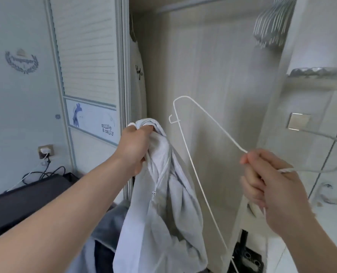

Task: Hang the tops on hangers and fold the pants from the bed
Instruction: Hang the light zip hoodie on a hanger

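the left hand (133,148) is clutching the soft, light top (163,203) by its bunched collar, hanging limp at centre, while the right hand (270,186) is pinching the thin, probably springy hanger (222,129) at its neck, before the far wardrobe (203,56).

Wardrobe rail (183,6): middle stretch free, between hung white garment (138,75) at left end and striped garment (272,22) at right end. Sliding door (88,56) bounds opening on left, shelf (317,83) on right. Lower down: white top (163,203) in left hand (133,148), wire hanger (213,119) in right hand (272,190), narrow gap between.
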